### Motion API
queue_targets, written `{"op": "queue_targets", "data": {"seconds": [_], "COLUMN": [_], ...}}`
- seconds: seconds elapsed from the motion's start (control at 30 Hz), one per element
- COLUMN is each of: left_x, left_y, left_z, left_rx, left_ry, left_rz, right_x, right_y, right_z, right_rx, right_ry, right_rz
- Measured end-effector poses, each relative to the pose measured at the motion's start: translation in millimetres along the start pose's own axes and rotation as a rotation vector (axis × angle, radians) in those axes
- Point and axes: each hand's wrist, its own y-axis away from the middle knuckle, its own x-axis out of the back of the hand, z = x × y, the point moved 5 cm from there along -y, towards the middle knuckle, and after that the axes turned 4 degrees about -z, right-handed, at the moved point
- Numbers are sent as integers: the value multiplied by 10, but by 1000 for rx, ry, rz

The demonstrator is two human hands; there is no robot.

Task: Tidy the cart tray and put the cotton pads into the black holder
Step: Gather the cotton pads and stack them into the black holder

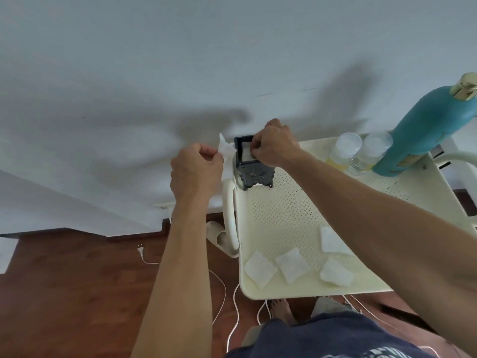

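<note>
A small black holder stands at the far left corner of the cream perforated cart tray. My right hand is over its open top, fingers pinched on a white cotton pad that sits inside the opening. My left hand is just left of the holder, off the tray's edge, closed on another white cotton pad that sticks up from my fingers. Several more cotton pads lie loose along the tray's near edge, such as one at the near left and another further right.
A tall teal bottle with a gold cap and two clear lidded jars stand at the tray's far right. The cart's cream handle curves down on the left. White cables trail across the wooden floor below.
</note>
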Motion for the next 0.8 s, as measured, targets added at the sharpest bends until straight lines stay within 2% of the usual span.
{"op": "queue_targets", "data": {"seconds": [0.13, 0.3, 0.5, 0.6, 0.8], "left_x": [-82, -247, -478, -597, -770], "left_y": [-90, -185, -281, -322, -376], "left_z": [151, 378, 608, 688, 704], "left_rx": [-43, -117, -279, -327, -334], "left_ry": [-52, -164, -460, -616, -783], "left_rz": [-58, -165, -255, -301, -331], "right_x": [51, 273, 245, 185, 99], "right_y": [46, 256, 394, 401, 454], "right_z": [73, 247, 398, 430, 438], "right_rx": [13, 109, 147, 125, 147], "right_ry": [-61, -232, -228, -302, -413], "right_rz": [-20, 105, -49, -37, 56]}}
